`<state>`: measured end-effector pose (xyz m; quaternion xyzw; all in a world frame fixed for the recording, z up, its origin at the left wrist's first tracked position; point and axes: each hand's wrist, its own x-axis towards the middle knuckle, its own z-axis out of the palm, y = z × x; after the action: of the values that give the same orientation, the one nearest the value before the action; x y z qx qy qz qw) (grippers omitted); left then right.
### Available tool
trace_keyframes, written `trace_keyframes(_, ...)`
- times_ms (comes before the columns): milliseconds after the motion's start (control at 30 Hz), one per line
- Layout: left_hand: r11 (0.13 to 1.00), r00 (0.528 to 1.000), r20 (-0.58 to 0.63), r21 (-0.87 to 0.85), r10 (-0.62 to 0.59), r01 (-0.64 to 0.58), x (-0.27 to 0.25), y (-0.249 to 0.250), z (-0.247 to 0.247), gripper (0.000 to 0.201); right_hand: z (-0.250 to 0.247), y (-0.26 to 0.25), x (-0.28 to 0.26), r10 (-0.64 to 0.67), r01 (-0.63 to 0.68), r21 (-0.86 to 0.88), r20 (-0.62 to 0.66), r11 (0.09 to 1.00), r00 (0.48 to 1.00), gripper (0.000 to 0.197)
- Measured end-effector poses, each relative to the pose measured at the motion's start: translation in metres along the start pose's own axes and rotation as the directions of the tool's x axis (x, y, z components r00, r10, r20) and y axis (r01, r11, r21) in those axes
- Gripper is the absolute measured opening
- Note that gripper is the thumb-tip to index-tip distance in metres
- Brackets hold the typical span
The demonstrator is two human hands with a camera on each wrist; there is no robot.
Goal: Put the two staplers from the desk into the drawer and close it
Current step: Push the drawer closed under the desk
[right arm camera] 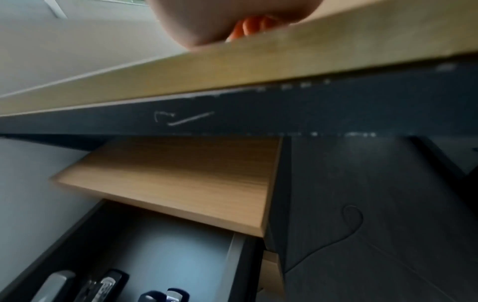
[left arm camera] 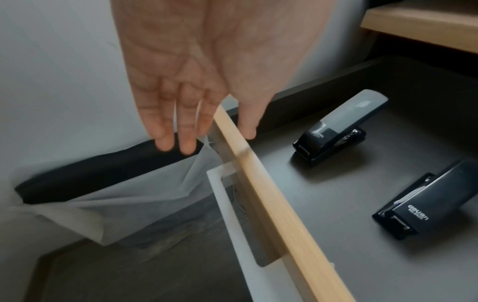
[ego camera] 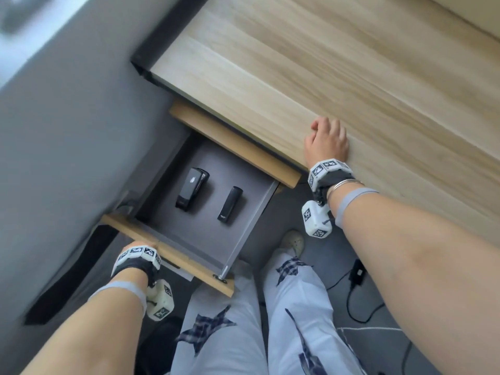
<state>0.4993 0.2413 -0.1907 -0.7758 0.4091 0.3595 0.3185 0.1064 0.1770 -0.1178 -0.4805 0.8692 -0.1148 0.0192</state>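
Note:
The drawer (ego camera: 173, 259) stands pulled out under the wooden desk (ego camera: 351, 77). Two black staplers lie on its dark floor: a larger one (ego camera: 192, 189) to the left and a slimmer one (ego camera: 230, 203) to its right, apart from each other. My left hand (ego camera: 142, 244) sits at the left end of the drawer front (left arm camera: 271, 204). Its fingers (left arm camera: 165, 134) hang straight outside and the thumb inside. Both the larger stapler (left arm camera: 341, 124) and the slimmer stapler (left arm camera: 434, 204) show in this view. My right hand (ego camera: 326, 139) rests on the desk's front edge with its fingers (right arm camera: 248, 26) curled, holding nothing.
A wooden panel (ego camera: 232, 142) overhangs the back of the drawer. A black bin with a white liner (left arm camera: 103, 173) stands left of the drawer against a grey wall. My legs (ego camera: 292, 307) stand right of the drawer front. A cable and adapter (ego camera: 357, 274) lie on the floor.

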Motion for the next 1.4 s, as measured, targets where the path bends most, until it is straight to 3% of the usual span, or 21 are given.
trace_keyframes(167, 0.998, 0.998, 0.068, -0.068, 0.011, -0.006, 0.015, 0.006, 0.007, 0.015, 0.006, 0.004, 0.0, -0.009, 0.008, -0.024, -0.031, 1.0, 0.999, 0.027)
trace_keyframes(267, 0.981, 0.999, 0.054, -0.194, -0.007, 0.017, 0.019, 0.012, 0.014, 0.039, 0.006, 0.004, -0.001, -0.015, 0.013, -0.035, -0.043, 0.999, 0.999, 0.027)
trace_keyframes(333, 0.981, 0.999, 0.045, -0.195, -0.003, 0.012, 0.021, 0.015, 0.014, 0.039, 0.006, 0.004, -0.001, -0.016, 0.015, -0.033, -0.044, 0.999, 0.999, 0.026)
trace_keyframes(467, 0.991, 0.999, 0.027, -0.127, 0.034, -0.03, 0.034, 0.02, 0.009, 0.02, 0.005, 0.005, 0.0, -0.009, 0.007, -0.042, -0.035, 0.999, 0.999, 0.027)
trace_keyframes(533, 0.988, 0.999, -0.015, -0.147, 0.042, -0.044, 0.036, 0.027, 0.008, 0.027, 0.005, 0.004, -0.001, -0.011, 0.009, -0.042, -0.041, 0.999, 0.999, 0.027)
trace_keyframes(767, 0.982, 0.994, -0.026, -0.152, 0.106, -0.109, 0.024, 0.068, -0.009, 0.035, 0.005, 0.003, -0.002, -0.025, 0.024, -0.019, -0.072, 1.0, 0.997, 0.025)
trace_keyframes(1033, 0.97, 0.968, -0.12, -0.076, 0.222, -0.232, 0.011, 0.121, -0.023, 0.04, 0.006, 0.003, -0.002, -0.032, 0.03, -0.014, -0.12, 0.999, 0.992, 0.023)
trace_keyframes(1233, 0.966, 0.978, -0.1, -0.165, 0.186, -0.2, 0.008, 0.165, -0.039, 0.041, 0.005, 0.002, -0.002, -0.034, 0.032, -0.025, -0.097, 0.999, 0.995, 0.023)
trace_keyframes(1400, 0.927, 0.965, -0.14, -0.278, 0.222, -0.254, 0.0, 0.197, -0.04, 0.042, 0.006, 0.003, -0.001, -0.04, 0.037, -0.035, -0.092, 0.999, 0.995, 0.024)
